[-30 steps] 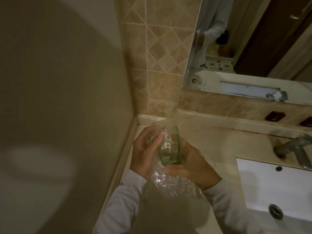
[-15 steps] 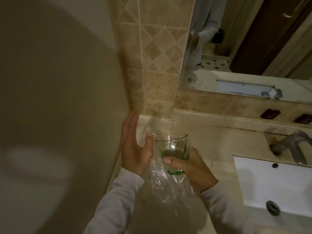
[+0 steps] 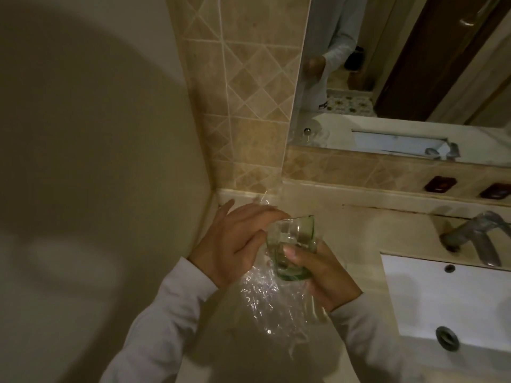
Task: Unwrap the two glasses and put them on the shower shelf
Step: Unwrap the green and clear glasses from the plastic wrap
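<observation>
A green-tinted drinking glass point(image 3: 293, 244) is held above the beige counter, tilted, with its rim up. My right hand point(image 3: 323, 275) grips it from the right, thumb across its lower side. Clear plastic wrap point(image 3: 265, 299) clings to the glass and hangs crumpled below it. My left hand point(image 3: 235, 241) is at the glass's left side, fingers over the rim, pinching the wrap there. A loose corner of wrap sticks up behind my fingers. A second glass is not in view.
A plain wall point(image 3: 96, 161) stands close on the left, tiled wall behind. The counter point(image 3: 359, 233) runs right to a white sink point(image 3: 442, 305) with a metal tap point(image 3: 475, 233). A mirror point(image 3: 401, 78) hangs above the backsplash ledge.
My left hand, open beside the glass half a second ago, has come back onto the rim and wrap. The glass has tilted and sits a little further right.
</observation>
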{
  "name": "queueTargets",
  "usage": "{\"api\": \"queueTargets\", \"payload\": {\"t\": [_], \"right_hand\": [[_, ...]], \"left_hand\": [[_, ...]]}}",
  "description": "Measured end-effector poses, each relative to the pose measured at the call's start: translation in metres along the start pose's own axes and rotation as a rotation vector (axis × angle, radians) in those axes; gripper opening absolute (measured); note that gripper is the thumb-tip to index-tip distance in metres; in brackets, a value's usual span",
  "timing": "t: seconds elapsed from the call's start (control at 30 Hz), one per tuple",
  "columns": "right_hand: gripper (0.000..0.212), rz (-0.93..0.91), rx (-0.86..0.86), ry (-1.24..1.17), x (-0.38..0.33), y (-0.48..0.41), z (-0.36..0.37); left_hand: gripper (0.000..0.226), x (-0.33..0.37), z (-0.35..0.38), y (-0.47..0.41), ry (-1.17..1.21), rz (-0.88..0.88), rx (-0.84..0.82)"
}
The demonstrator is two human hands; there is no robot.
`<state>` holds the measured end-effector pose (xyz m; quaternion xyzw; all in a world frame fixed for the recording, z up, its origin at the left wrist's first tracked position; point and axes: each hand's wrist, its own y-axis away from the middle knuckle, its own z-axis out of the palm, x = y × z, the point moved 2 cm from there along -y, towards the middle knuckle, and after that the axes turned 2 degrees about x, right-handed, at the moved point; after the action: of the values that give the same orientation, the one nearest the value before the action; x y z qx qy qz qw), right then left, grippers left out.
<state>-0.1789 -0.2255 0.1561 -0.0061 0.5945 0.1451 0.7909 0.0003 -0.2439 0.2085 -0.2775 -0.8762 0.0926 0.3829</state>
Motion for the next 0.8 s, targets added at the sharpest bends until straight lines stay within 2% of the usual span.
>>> {"api": "queueTargets", "payload": {"t": [0.1, 0.17, 0.27, 0.3, 0.37, 0.67, 0.8], "right_hand": [[0.048, -0.008, -0.009, 0.026, 0.0, 0.0, -0.002], [0.06, 0.013, -0.011, 0.036, 0.0, 0.0, -0.002], [0.089, 0.027, -0.014, 0.024, 0.0, 0.0, -0.004], [0.091, 0.027, -0.018, 0.028, 0.0, 0.0, -0.004], [0.085, 0.028, -0.023, 0.049, 0.003, 0.0, -0.006], [0.052, -0.001, 0.064, 0.157, 0.024, -0.007, -0.017], [0.058, 0.065, 0.053, 0.136, 0.046, -0.008, -0.016]], "left_hand": [[0.037, 0.007, 0.002, -0.007, 0.048, -0.087, -0.042], [0.035, 0.01, 0.003, -0.012, 0.104, -0.103, -0.042], [0.026, 0.011, 0.006, -0.016, 0.236, -0.105, -0.033], [0.021, 0.012, 0.007, -0.016, 0.266, -0.09, -0.017], [0.015, 0.012, 0.009, -0.018, 0.295, -0.09, 0.017], [0.019, 0.013, -0.004, -0.034, 0.274, -0.136, 0.142], [0.021, 0.013, -0.012, -0.036, 0.343, -0.15, 0.213]]}}
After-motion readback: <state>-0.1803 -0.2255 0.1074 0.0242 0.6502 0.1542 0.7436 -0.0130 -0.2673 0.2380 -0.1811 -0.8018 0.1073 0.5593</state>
